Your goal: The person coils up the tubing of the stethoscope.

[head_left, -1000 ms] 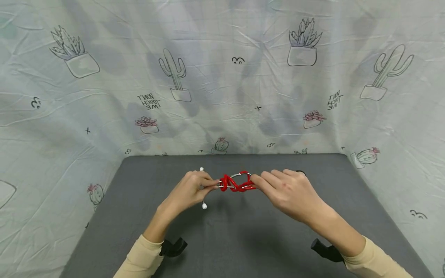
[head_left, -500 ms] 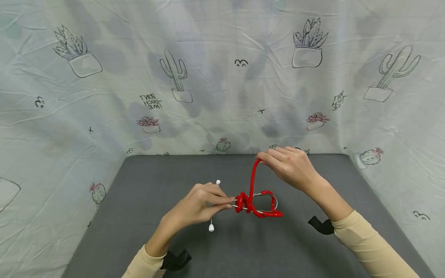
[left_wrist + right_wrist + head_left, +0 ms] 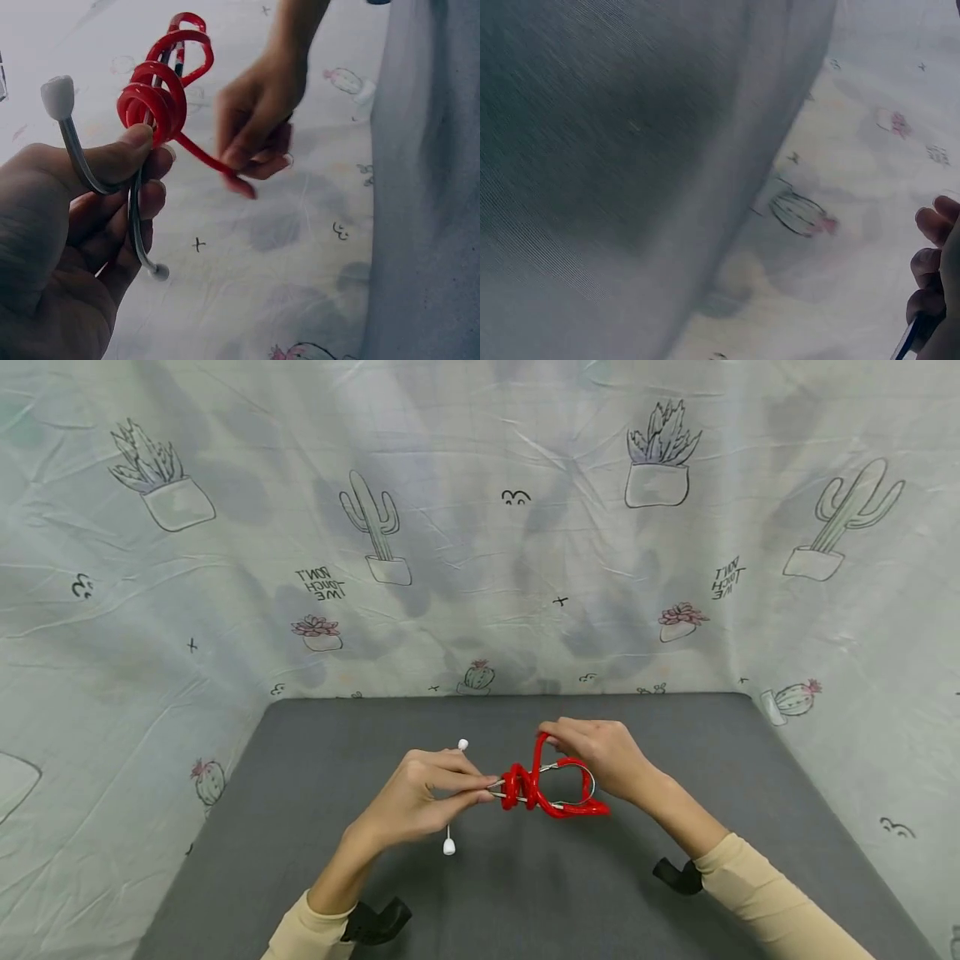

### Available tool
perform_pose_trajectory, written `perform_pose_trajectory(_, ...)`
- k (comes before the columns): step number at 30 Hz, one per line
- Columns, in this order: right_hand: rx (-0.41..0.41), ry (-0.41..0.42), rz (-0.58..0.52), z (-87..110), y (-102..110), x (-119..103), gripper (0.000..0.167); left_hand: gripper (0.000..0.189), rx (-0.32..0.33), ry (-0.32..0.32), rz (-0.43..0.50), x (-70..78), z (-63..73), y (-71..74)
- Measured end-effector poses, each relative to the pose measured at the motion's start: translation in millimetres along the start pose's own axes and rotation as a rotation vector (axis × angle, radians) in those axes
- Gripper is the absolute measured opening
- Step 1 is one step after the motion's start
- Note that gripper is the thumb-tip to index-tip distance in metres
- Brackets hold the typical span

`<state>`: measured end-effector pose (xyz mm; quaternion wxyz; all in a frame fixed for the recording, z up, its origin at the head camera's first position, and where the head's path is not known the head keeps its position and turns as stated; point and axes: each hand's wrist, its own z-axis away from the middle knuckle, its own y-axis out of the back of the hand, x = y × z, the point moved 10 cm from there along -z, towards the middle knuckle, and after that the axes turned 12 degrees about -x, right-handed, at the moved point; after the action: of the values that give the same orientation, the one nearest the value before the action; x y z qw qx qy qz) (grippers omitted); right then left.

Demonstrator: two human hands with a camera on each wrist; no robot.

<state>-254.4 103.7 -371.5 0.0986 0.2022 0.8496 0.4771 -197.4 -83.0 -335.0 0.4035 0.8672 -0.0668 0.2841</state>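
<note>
A stethoscope is held above the grey table, its red tubing wound several times around its metal ear tubes. My left hand pinches the ear tubes between thumb and fingers; white ear tips stick out on either side of it. My right hand, just behind the looped right part, pinches the free length of red tubing. In the left wrist view, the tubing's red tip pokes out below the right hand. Only some right fingers show at the right wrist view's edge.
The grey table lies under both hands. Pale fabric printed with cacti rises behind it and at both sides. A black strap end juts from the left wrist, another strap end from the right.
My right hand first left the loop's right end and lifted the red tubing up; since then it has lowered behind the loop. My left hand kept its pinch and shifted slightly right and nearer.
</note>
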Motion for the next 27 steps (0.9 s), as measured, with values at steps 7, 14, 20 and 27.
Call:
perform_pose_trajectory(7, -0.016, -0.144, -0.135, 16.6, -29.0, -5.5, 0.030, 0.023, 0.035, 0.086, -0.001, -14.4, 1.6, -0.8)
perform_pose_trajectory(14, -0.003, -0.233, -0.174, 18.6, -42.3, -18.7, 0.012, 0.020, 0.122, 0.144, 0.012, -26.4, 3.5, 4.8)
perform_pose_trajectory(20, 0.016, -0.283, -0.333, 17.1, -46.6, -26.5, 0.013, 0.019, 0.204, 0.234, 0.005, -37.4, 6.6, 15.1)
perform_pose_trajectory(27, 0.024, -0.258, -0.437, 14.8, -47.4, -38.4, 0.017, 0.019, 0.232, 0.306, -0.015, -45.7, 9.7, 18.6)
